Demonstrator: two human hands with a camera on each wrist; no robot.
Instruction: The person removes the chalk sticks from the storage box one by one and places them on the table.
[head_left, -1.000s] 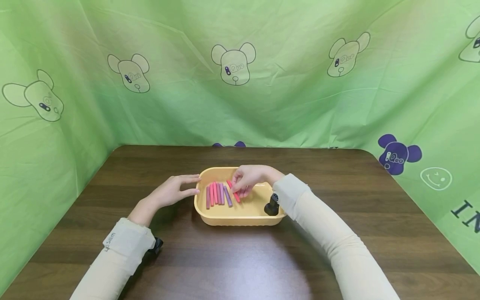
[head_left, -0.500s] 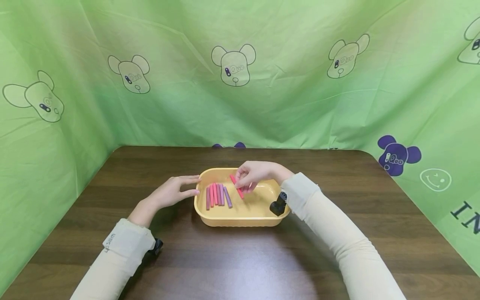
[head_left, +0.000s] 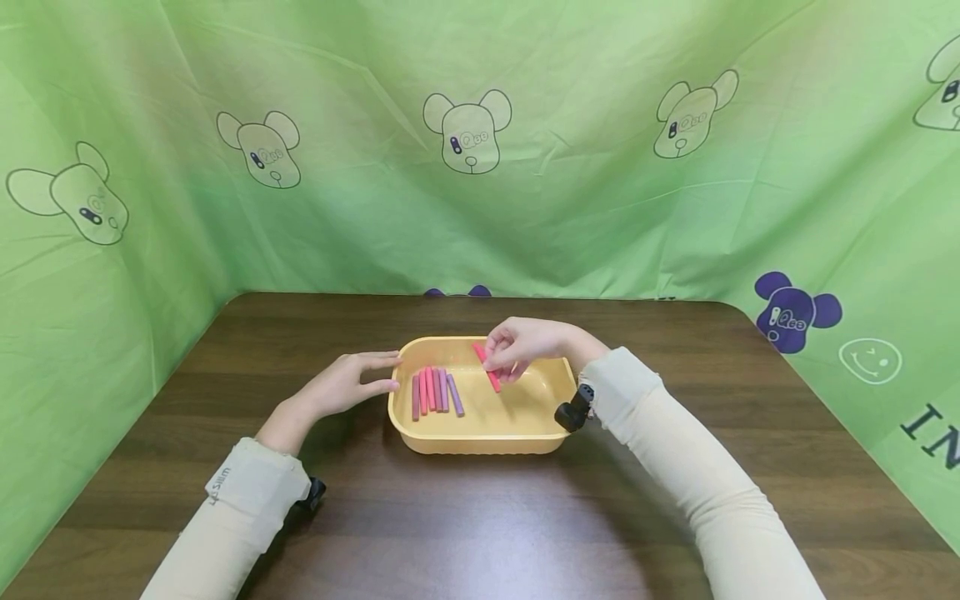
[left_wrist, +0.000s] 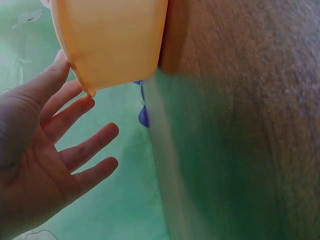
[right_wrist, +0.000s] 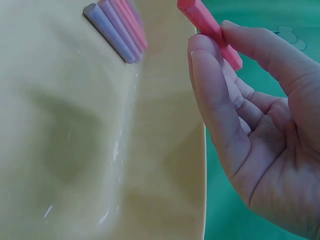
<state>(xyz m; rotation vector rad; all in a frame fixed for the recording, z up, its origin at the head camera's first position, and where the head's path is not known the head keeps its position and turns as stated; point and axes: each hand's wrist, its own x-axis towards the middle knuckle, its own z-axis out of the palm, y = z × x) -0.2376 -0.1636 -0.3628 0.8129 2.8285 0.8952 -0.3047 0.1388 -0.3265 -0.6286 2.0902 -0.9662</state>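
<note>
My right hand (head_left: pixel 517 348) pinches a bright pink chalk stick (head_left: pixel 487 367) between thumb and fingers, over the inside of a yellow plastic basin (head_left: pixel 517 427). In the right wrist view the pink stick slants across the fingertips (right_wrist: pixel 231 31). Several pink, mauve and purple chalk sticks (head_left: pixel 430 390) lie side by side at the left end of the basin floor; the rightmost, a purple one (head_left: pixel 455 395), leans slightly away from the row. With fingers spread and fairly straight, my left hand (head_left: pixel 347 383) touches the basin's left rim; thumb and fingertips meet its edge in the left wrist view.
The basin stands on a dark wood-grain table (head_left: pixel 435 517). Behind and at both sides hangs a green cloth (head_left: pixel 570 225) printed with bear heads. A black wrist camera (head_left: pixel 576 408) on the right sleeve overlaps the basin's right end.
My right hand has lifted the pink chalk stick away from the row and moved it to the right and slightly up. My left hand and the other sticks have stayed in place.
</note>
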